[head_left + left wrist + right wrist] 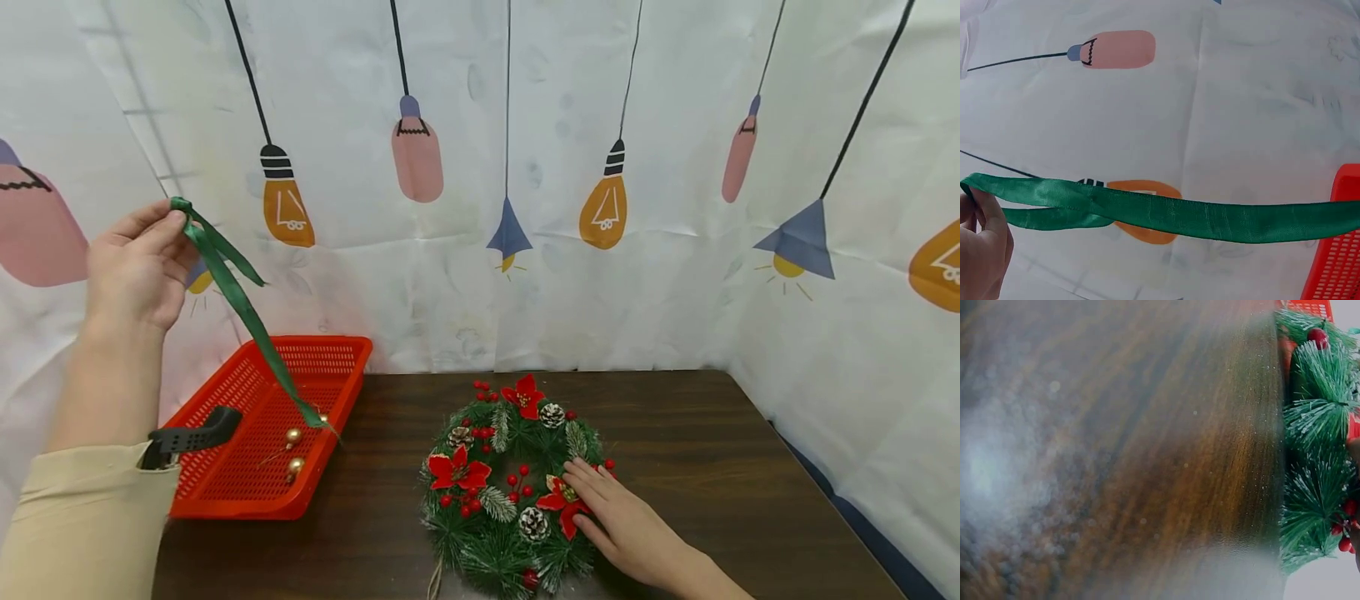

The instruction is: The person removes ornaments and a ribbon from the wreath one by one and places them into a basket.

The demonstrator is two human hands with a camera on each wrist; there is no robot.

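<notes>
High at the left, my left hand (pixel 146 262) pinches a green ribbon (pixel 251 321) between thumb and fingers. One short tail and one long tail hang from the pinch, the long one reaching down over the red basket. In the left wrist view the ribbon (pixel 1210 219) stretches across the frame from the fingertips. My right hand (pixel 618 521) rests with extended fingers on the right side of a Christmas wreath (pixel 498 554), by a red poinsettia flower (pixel 562 498). Pine cones, red berries and frosted sprigs decorate the wreath, which lies on the table.
A red plastic basket (pixel 225 479) stands at the table's left, with several small gold baubles (pixel 294 437) inside. The dark wooden table (pixel 697 442) extends to the right of the wreath. Behind hangs a white curtain (pixel 465 283) printed with lamps. A twine end (pixel 435 579) shows below the wreath.
</notes>
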